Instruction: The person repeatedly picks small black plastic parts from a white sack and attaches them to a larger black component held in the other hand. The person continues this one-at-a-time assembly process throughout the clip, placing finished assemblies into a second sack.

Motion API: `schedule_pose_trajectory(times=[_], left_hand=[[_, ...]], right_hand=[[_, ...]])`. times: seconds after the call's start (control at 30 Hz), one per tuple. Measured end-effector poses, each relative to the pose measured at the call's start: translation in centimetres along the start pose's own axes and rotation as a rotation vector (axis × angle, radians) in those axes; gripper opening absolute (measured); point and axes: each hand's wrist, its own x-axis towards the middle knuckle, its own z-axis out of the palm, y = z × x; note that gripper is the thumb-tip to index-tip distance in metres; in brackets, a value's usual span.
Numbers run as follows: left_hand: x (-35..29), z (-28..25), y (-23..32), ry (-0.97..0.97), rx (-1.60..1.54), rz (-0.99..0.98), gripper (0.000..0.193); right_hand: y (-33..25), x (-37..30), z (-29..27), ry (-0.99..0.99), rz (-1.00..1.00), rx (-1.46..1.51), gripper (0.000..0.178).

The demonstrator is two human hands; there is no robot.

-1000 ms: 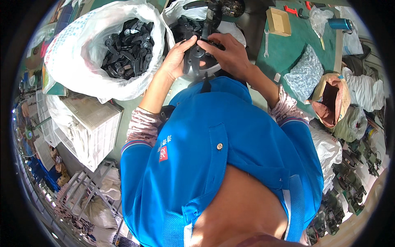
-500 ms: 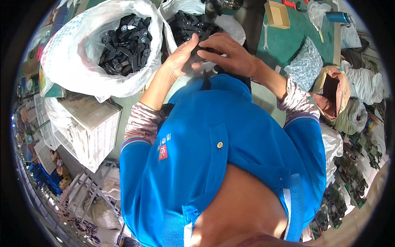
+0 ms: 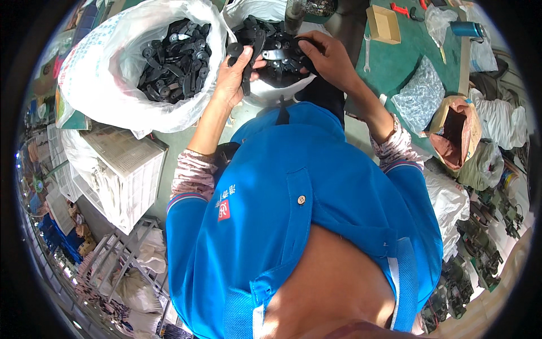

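Note:
My left hand (image 3: 228, 82) is closed on black lever-like parts (image 3: 255, 52) with rounded ends, which stick up past the thumb and fingers. Opposite it, my right hand (image 3: 334, 61) grips another black part (image 3: 308, 55), mostly covered by its fingers. Between the hands lies a part with a shiny metal strip (image 3: 275, 55); whether a hand touches it I cannot tell. Both hands are over a white bag (image 3: 265, 97) that holds many similar black parts. To the left stands a larger white bag (image 3: 101, 70), its mouth wide and filled with black parts (image 3: 175, 62).
On the green table at the right are a small cardboard box (image 3: 384, 24), a wrench (image 3: 367, 53), a blue cylinder (image 3: 466, 26) and a silvery bubble-wrap bag (image 3: 420, 90). A brown paper sack (image 3: 456, 133) stands beyond them. White plastic crates (image 3: 127, 169) are at my left.
My hands have moved apart from their close position. Black parts now show plainly in the left hand, and the right hand has shifted slightly up and right with a black part.

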Motion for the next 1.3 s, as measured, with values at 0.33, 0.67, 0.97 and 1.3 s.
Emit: schedule_pose_trajectory(times=[0.33,0.67,0.97,1.3], left_hand=[[1.2,0.6,0.6,-0.050,-0.336,-0.130,0.026],[-0.3,2.4,0.5,-0.396,-0.758,-0.643,0.014],[-1.0,2.6,1.5,-0.051,0.185,0.128,0.029],[-1.0,1.6,2.9,-0.248,-0.021,0.057,0.034]], right_hand=[[1.0,-2.9,0.1,0.020,0.180,0.347,0.036],[-1.1,-1.0,0.1,-0.006,-0.218,0.230,0.030],[-4.5,2.6,-1.7,0.167,-0.095,0.173,0.026],[-4.0,8.4,-4.1,0.100,0.067,0.024,0.025]])
